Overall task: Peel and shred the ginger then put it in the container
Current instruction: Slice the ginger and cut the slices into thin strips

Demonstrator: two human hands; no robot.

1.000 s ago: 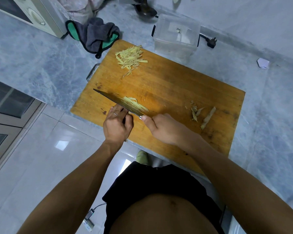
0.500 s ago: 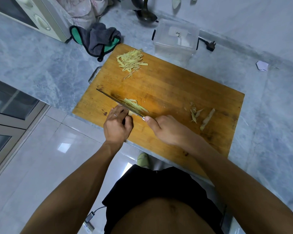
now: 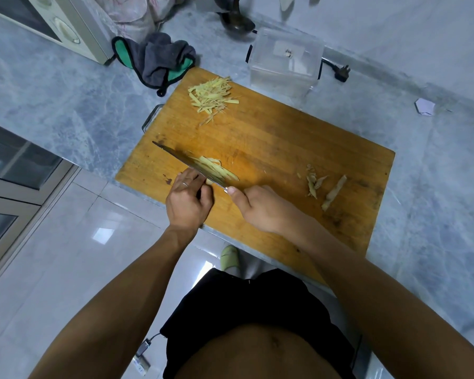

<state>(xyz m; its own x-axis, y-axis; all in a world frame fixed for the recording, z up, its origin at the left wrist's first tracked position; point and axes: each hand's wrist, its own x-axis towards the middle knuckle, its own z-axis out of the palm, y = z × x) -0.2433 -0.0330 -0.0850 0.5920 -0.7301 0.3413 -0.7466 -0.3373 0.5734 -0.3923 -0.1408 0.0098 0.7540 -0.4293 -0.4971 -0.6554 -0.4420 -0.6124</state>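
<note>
Nearby, container (image 3: 285, 61) behind board (image 3: 298, 138), peels (image 3: 323, 187) aside, right hand (image 3: 260, 209) gripping knife (image 3: 186, 162), left hand (image 3: 188, 201) pinning ginger (image 3: 216, 169).

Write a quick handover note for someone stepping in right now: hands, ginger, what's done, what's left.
Right hand grips the knife, blade on the cutting board.
Left hand steadies the ginger being cut.
Done: shredded pile at the board's far corner; peels on the right.
Left: finish shredding, then move all shreds into the clear container beyond the board.

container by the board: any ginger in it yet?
Looks empty: the clear container shows no ginger inside. Shreds still lie in a pile on the cutting board.
</note>
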